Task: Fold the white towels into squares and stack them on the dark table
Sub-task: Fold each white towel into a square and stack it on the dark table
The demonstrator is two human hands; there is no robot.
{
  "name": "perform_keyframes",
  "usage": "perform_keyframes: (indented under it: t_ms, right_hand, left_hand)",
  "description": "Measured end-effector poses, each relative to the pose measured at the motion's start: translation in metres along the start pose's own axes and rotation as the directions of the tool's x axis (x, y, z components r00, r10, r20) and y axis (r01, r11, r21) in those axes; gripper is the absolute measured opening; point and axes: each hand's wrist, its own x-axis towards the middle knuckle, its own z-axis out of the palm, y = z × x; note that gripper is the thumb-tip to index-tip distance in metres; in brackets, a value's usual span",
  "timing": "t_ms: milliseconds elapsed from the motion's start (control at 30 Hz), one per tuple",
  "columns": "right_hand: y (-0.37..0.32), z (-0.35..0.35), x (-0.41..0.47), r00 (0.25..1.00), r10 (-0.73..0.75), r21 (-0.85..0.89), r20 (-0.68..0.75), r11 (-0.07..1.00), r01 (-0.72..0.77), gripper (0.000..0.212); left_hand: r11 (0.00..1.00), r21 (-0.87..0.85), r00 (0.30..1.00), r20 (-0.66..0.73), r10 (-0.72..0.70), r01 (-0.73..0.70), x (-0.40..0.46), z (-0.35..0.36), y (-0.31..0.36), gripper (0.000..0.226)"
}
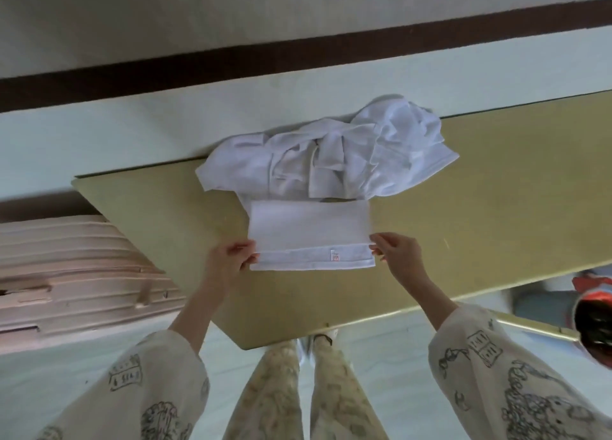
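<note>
Nearest: two cream sleeves with dark line drawings, patterned trousers between them. Both arms reach over the near edge of the yellowish table (496,224). Left hand (228,257) pinches the left end of one folded white towel (309,231); right hand (395,250) pinches the right end, fingers curled on the cloth. Towel lies flat on the tabletop as a wide rectangle, upper layer stopping short of the near hem; one small red-marked tag (335,255) on that hem. Just beyond, touching its far edge: one crumpled heap of white towels (331,154), number in heap cannot be told. Left of the table, one pale ribbed suitcase (76,274).
</note>
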Motion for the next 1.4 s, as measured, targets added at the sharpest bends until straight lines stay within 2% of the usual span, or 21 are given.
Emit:
perform_keyframes:
  t_ms: [133, 200, 300, 433, 567, 900, 1033, 1100, 1167, 1267, 1333, 1367, 1400]
  right_hand:
    - [0.023, 0.014, -0.005, 0.997, 0.082, 0.084, 0.006, 0.993, -0.083, 0.024]
    - [0.028, 0.017, -0.007, 0.991, 0.134, 0.138, 0.012, 0.981, -0.135, 0.03]
    - [0.034, 0.017, -0.008, 0.981, 0.196, 0.184, 0.005, 0.964, -0.193, 0.019]
    - [0.035, 0.014, -0.01, 0.974, 0.226, 0.186, 0.027, 0.956, -0.227, 0.009]
    - [0.034, 0.013, -0.008, 0.978, 0.208, 0.133, 0.035, 0.968, -0.211, 0.015]
    - [0.031, 0.014, -0.009, 0.99, 0.143, -0.01, 0.014, 0.99, -0.143, 0.002]
    - [0.034, 0.015, -0.004, 0.993, 0.121, -0.126, 0.005, 0.985, -0.12, 0.018]
    - [0.033, 0.016, -0.006, 0.998, 0.038, -0.24, -0.049, 0.97, -0.049, 0.025]
    - [0.03, 0.021, -0.009, 0.982, -0.173, -0.393, -0.071, 0.91, 0.132, 0.021]
    - [0.026, 0.036, -0.012, 0.858, -0.509, -0.497, 0.076, 0.726, 0.475, 0.013]
    - [0.025, 0.049, -0.012, 0.787, -0.584, -0.503, 0.201, 0.628, 0.594, 0.017]
    - [0.024, 0.054, -0.012, 0.771, -0.586, -0.498, 0.251, 0.604, 0.622, 0.018]
    - [0.025, 0.059, -0.012, 0.761, -0.582, -0.494, 0.286, 0.591, 0.637, 0.019]
  left_hand:
    - [0.997, -0.042, 0.998, -0.009, -0.062, 0.062, 0.004, 0.003, -0.025, 0.02]
    - [0.993, -0.003, 0.993, -0.005, -0.117, 0.117, 0.006, 0.004, -0.03, 0.019]
    - [0.985, -0.01, 0.985, 0.013, -0.174, 0.174, 0.008, 0.001, -0.034, 0.01]
    - [0.98, 0.044, 0.981, 0.02, -0.194, 0.193, 0.01, -0.001, -0.035, 0.014]
    - [0.979, 0.083, 0.982, -0.004, -0.188, 0.187, 0.01, 0.001, -0.036, 0.013]
    - [0.968, 0.206, 0.989, -0.064, -0.132, 0.142, 0.011, 0.006, -0.035, 0.017]
    - [0.931, 0.346, 0.991, -0.093, -0.092, 0.119, 0.009, 0.006, -0.034, 0.019]
    - [0.885, 0.46, 0.993, -0.115, -0.021, 0.072, 0.005, 0.007, -0.034, 0.023]
    - [0.8, 0.598, 0.984, -0.108, 0.139, -0.047, 0.002, 0.011, -0.033, 0.019]
    - [0.638, 0.682, 0.917, 0.122, 0.381, -0.356, 0.0, 0.03, -0.03, 0.004]
    - [0.511, 0.662, 0.816, 0.287, 0.502, -0.548, 0.003, 0.047, -0.033, 0.005]
    - [0.478, 0.646, 0.782, 0.328, 0.53, -0.595, 0.006, 0.055, -0.035, 0.006]
    - [0.476, 0.638, 0.779, 0.352, 0.518, -0.605, 0.007, 0.062, -0.036, 0.006]
